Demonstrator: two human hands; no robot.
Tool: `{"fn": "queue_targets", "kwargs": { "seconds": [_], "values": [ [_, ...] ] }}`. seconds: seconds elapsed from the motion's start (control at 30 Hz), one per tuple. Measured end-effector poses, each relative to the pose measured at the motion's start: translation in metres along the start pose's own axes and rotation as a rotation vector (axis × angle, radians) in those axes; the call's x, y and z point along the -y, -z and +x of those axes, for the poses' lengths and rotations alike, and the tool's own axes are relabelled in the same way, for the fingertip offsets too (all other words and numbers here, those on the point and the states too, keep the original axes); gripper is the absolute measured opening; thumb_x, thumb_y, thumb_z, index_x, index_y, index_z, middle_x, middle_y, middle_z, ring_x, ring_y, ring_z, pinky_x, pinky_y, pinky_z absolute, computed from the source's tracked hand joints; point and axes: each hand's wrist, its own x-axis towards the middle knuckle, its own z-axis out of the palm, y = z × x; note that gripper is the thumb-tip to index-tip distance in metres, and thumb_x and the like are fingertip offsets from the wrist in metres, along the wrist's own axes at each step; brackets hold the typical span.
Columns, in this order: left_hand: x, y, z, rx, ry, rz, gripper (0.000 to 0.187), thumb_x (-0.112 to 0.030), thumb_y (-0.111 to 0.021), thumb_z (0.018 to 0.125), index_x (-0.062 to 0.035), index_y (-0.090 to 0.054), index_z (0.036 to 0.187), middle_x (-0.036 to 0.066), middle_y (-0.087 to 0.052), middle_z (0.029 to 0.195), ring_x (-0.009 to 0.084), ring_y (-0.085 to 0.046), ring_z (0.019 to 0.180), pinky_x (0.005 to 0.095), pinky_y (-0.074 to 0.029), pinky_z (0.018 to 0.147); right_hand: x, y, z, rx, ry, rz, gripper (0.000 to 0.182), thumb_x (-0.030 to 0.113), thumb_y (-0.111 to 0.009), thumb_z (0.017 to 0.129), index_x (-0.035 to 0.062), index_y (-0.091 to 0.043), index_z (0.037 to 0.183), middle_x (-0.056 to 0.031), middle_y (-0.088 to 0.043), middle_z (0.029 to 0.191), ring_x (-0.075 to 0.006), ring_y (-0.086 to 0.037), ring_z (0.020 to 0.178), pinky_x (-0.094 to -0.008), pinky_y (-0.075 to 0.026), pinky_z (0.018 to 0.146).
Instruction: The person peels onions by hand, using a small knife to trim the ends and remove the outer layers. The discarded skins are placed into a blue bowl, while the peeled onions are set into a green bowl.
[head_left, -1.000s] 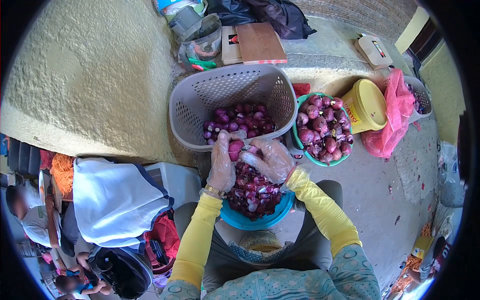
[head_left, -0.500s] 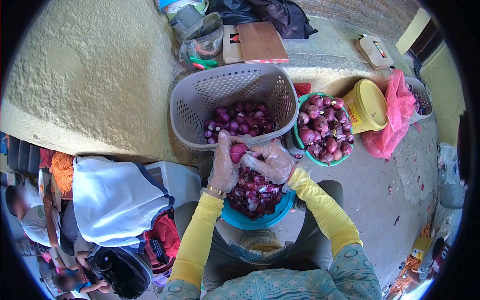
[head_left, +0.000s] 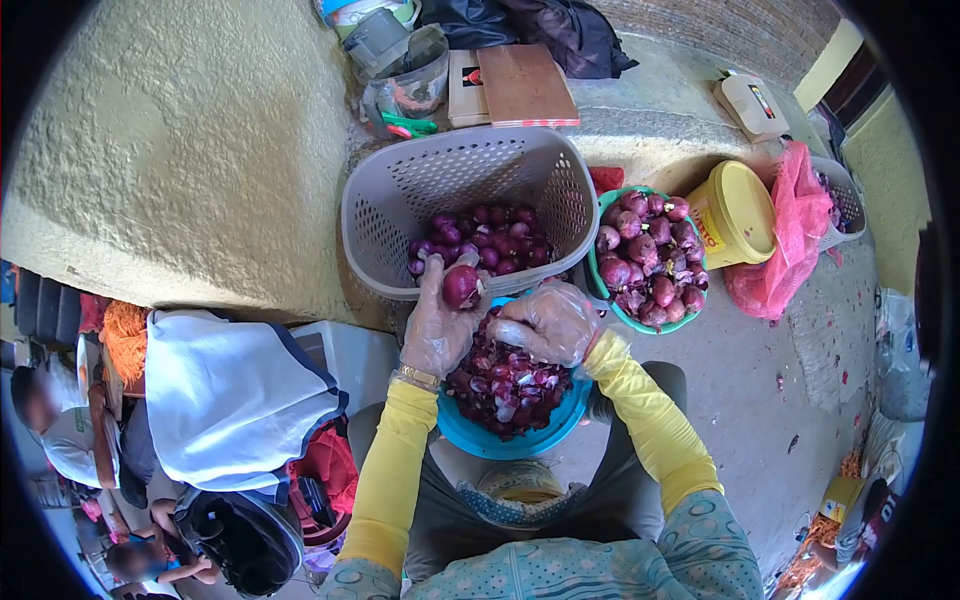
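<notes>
The left grip (head_left: pixel 438 330), gloved in clear plastic, is holding a red onion (head_left: pixel 461 287) at the near edge of a gray basket (head_left: pixel 374 225), where more onions (head_left: pixel 505 243) are lying beyond it. The right grip (head_left: pixel 553 322) is curling above a blue basin (head_left: pixel 515 448) of onion skins (head_left: pixel 510 395); whether it is holding anything is unclear. To its right, a green basin (head_left: pixel 655 330) is carrying unpeeled onions (head_left: pixel 640 247), a yellow bucket (head_left: pixel 742 215) standing farther right.

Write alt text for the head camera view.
A plastic-gloved left hand holds a round purple onion near a grey perforated plastic basket of smooth purple onions; the gloved right hand is above a round blue basin of purple onion skins. Papery purple onions fill a round green basin.
</notes>
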Motion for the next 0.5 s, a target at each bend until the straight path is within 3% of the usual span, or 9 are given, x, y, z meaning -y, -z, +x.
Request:
{"fn": "queue_targets", "kwargs": {
  "seconds": [0.1, 0.2, 0.27, 0.5],
  "values": [
    [0.001, -0.002, -0.002, 0.089, -0.007, 0.021, 0.047, -0.042, -0.059, 0.104, -0.0024, -0.054, 0.130, 0.014, -0.059, 0.129, 0.0241, -0.059, 0.111, 0.0383, -0.056, 0.092, 0.000, 0.004, 0.001, 0.030, -0.068, -0.110, 0.047, 0.059, -0.071, 0.086, 0.0121, -0.077, 0.085, -0.0164, -0.068, 0.070, -0.0372, -0.068, 0.067, -0.0473, -0.053, 0.065],
    [0.001, -0.003, -0.005, 0.142, 0.072, 0.075, 0.043, -0.036, -0.061, 0.104, -0.0049, -0.053, 0.132, 0.014, -0.058, 0.129, 0.0230, -0.059, 0.111, 0.0400, -0.055, 0.094, 0.000, 0.008, 0.000, 0.061, -0.155, -0.020, 0.053, 0.061, -0.078, 0.078, 0.0080, -0.074, 0.077, -0.0152, -0.066, 0.069, -0.0363, -0.067, 0.067, -0.0448, -0.051, 0.063],
    [0.005, -0.001, -0.003, 0.149, 0.063, 0.181, 0.046, -0.041, -0.060, 0.103, -0.0067, -0.054, 0.133, 0.011, -0.059, 0.130, 0.0213, -0.060, 0.111, 0.0418, -0.054, 0.097, 0.002, 0.010, -0.001, -0.101, -0.141, -0.028, 0.057, 0.062, -0.081, 0.073, 0.0051, -0.072, 0.077, -0.0151, -0.066, 0.070, -0.0353, -0.068, 0.068, -0.0435, -0.052, 0.063],
    [-0.002, -0.015, -0.018, 0.163, 0.249, 0.614, 0.064, -0.068, -0.056, 0.095, -0.0147, -0.058, 0.130, 0.002, -0.060, 0.119, 0.0144, -0.056, 0.102, 0.0327, -0.047, 0.087, 0.007, 0.020, 0.006, -0.124, -0.188, -0.057, 0.054, 0.060, -0.079, 0.076, 0.0061, -0.074, 0.080, -0.0153, -0.069, 0.074, -0.0366, -0.069, 0.072, -0.0456, -0.054, 0.067]
  ]
}}
